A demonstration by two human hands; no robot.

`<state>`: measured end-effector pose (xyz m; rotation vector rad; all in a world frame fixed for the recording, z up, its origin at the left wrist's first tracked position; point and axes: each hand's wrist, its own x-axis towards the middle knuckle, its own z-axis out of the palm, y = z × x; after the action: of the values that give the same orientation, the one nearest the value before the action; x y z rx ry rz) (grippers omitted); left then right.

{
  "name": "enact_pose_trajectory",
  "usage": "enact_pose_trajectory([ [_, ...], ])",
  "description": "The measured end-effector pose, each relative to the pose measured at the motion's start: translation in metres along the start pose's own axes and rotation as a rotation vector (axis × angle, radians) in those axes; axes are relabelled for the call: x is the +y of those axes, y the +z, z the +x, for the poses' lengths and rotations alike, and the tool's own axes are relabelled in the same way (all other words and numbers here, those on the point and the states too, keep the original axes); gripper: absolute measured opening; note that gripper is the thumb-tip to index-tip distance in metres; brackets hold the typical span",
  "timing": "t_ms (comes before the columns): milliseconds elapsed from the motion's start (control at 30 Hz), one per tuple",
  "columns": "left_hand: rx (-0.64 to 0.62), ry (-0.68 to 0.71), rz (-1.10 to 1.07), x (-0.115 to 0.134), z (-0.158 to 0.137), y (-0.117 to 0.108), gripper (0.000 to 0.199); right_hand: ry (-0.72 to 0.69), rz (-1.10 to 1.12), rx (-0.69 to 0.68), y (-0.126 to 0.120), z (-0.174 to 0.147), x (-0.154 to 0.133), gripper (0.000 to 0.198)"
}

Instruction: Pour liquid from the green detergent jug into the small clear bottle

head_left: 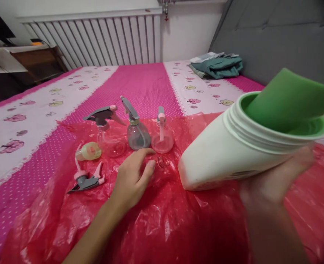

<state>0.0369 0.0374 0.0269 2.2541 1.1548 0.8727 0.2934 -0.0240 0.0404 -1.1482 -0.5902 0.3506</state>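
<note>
Clasped from below by the right hand, whose fingers were blurred and partly hidden beneath it, a white container leaned steeply, its wide mouth toward the upper right and its base low near the middle; whether that base touched the red plastic sheet I could not tell. Its inside was green, and a curved green piece stuck out past the rim. The left hand held nothing: its thumb and forefinger stood apart above the sheet, just short of a pink-tinted spray bottle with a grey and pink head. Left of that bottle stood a grey-tinted spray bottle, and beyond it a clear spray bottle whose body was hard to make out against the red. A small yellowish bottle lay on its side farther left, and just below it a loose trigger head rested with its pink tube pointing up. Behind the sheet, a pink and white bedspread stretched toward a radiator, with folded clothes near its far right corner.
</note>
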Motion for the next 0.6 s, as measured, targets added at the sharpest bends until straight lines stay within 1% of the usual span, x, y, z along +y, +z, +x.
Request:
enact_pose_trajectory([
  [133,0.007,0.031,0.023,0.0031,-0.0001,0.0022,0.041,-0.06,-0.029,0.028,-0.0033,0.0008,0.0022,0.078],
  [200,0.001,0.067,0.064,0.0047,-0.0011,0.0033,0.039,-0.085,-0.036,0.007,-0.0045,0.0003,0.0026,0.078],
  [300,-0.003,0.118,0.119,0.0064,-0.0024,0.0047,0.037,-0.074,-0.032,-0.022,-0.004,-0.0014,0.0011,0.077],
  [367,-0.011,0.135,0.135,0.0066,-0.0024,0.0054,0.037,-0.088,-0.041,-0.001,-0.0024,-0.0027,-0.0003,0.074],
  [533,-0.017,0.106,0.123,0.0075,-0.0002,0.0057,0.036,-0.17,-0.027,0.022,-0.0032,-0.0051,-0.0014,0.064],
  [600,-0.019,0.093,0.118,0.0084,0.0004,0.0055,0.035,-0.158,-0.008,0.067,-0.007,-0.0048,-0.0032,0.062],
])
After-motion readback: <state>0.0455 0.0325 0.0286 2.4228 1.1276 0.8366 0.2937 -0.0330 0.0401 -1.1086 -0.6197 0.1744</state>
